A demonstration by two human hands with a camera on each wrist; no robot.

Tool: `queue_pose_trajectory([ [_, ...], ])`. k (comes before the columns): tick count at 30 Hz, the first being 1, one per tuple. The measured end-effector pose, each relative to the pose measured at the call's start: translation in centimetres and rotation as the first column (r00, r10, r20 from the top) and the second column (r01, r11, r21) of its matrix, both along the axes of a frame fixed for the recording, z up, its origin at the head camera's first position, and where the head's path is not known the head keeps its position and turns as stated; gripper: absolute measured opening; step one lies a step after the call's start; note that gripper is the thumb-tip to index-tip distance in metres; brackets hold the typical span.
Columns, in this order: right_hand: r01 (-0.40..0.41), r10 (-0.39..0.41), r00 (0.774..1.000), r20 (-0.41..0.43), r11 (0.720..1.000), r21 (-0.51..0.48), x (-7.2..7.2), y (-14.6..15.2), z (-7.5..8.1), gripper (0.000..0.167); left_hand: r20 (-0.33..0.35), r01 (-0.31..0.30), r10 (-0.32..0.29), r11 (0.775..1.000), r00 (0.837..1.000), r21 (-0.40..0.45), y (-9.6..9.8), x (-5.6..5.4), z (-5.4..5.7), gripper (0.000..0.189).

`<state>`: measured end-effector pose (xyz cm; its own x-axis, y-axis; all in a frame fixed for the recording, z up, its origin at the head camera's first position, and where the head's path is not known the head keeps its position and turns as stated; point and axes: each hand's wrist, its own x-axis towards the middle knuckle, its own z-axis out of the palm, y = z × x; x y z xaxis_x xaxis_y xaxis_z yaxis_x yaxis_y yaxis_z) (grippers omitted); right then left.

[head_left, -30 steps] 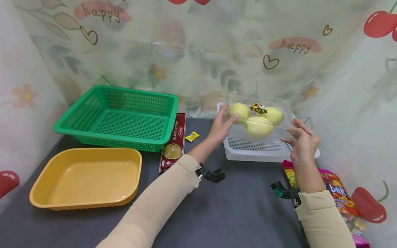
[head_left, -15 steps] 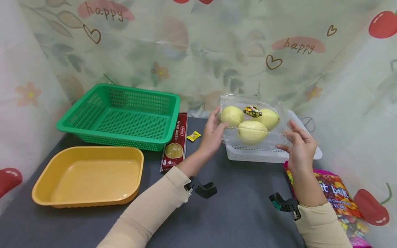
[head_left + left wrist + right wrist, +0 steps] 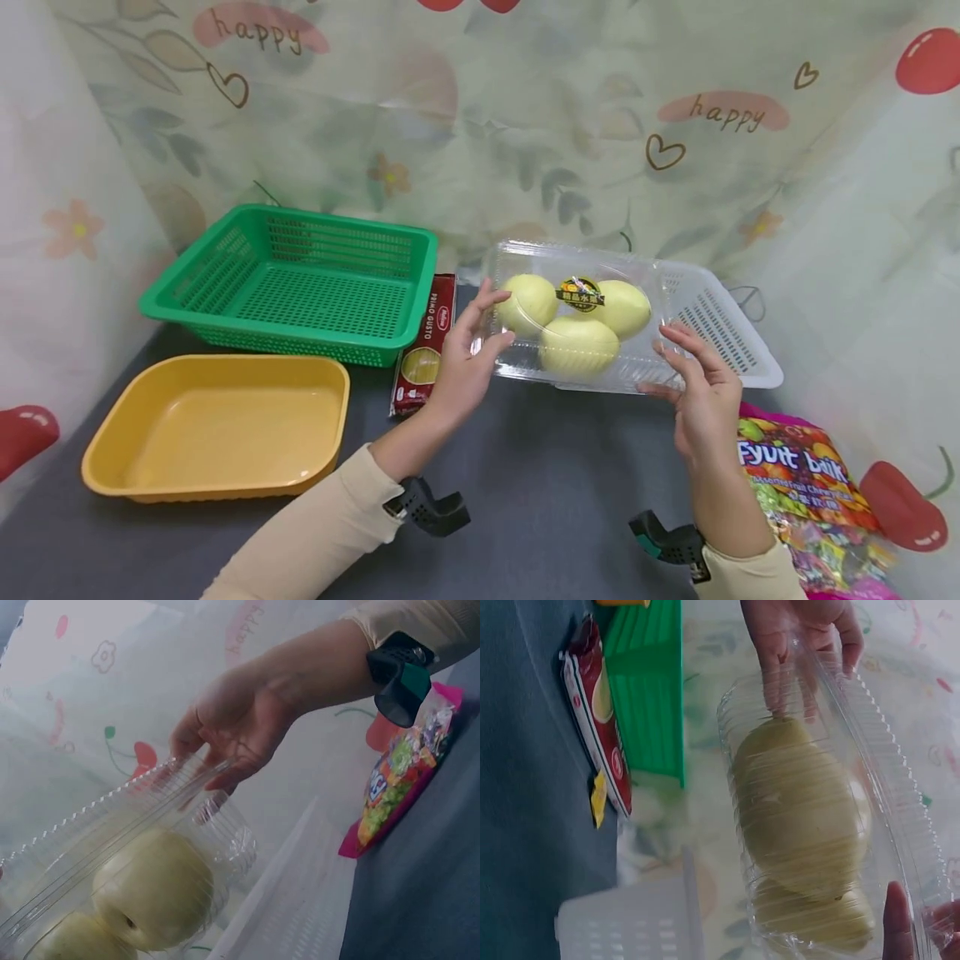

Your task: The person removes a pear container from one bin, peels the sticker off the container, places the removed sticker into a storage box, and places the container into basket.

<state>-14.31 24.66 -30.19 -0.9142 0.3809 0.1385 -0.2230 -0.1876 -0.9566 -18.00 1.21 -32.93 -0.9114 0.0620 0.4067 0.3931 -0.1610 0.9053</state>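
Observation:
A clear plastic clamshell box (image 3: 517,365) with a black-and-gold sticker (image 3: 580,294) holds three pale yellow-green fruits (image 3: 579,346). It is raised above the table and partly covers the white basket in the head view. My left hand (image 3: 467,357) grips the box's left end, thumb in front and fingers round the side. At the opposite end, my right hand (image 3: 705,387) pinches the lower right corner. The left wrist view shows that right hand (image 3: 236,731) at the box's ridged rim, while the right wrist view shows the left hand (image 3: 802,630) on the far end.
The white basket (image 3: 750,350) stands at the back right. A green basket (image 3: 405,333) and a yellow tray (image 3: 225,367) are on the left. Beside the green one lies a red pasta pack (image 3: 425,358); a yellow candy (image 3: 598,799) is near it. A candy bag (image 3: 810,492) lies at the right.
Both hands have brought the fruit box left and toward the person, away from over the white basket, exposing more of the basket's right side. The yellow candy is now hidden in the head view.

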Motion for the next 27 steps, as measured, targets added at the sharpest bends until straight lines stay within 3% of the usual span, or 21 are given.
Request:
queue_pose_trajectory([
  [10,-0.079,0.080,0.997,-0.006,0.996,0.049,2.6,-2.4,-1.9,0.021,-0.028,-0.063,0.063,0.998,0.998,0.004,-2.6,3.8,-0.4,0.047],
  [19,-0.082,0.079,0.996,0.031,0.992,0.095,4.5,-3.8,-3.3,0.021,-0.061,-0.087,0.084,0.995,0.995,-0.040,-4.2,6.1,-1.9,0.051],
  [27,-0.068,0.061,0.996,0.059,0.990,0.123,6.3,-5.0,-3.7,0.021,-0.151,-0.128,0.120,0.991,0.981,-0.043,-5.3,8.2,-3.2,0.051],
])
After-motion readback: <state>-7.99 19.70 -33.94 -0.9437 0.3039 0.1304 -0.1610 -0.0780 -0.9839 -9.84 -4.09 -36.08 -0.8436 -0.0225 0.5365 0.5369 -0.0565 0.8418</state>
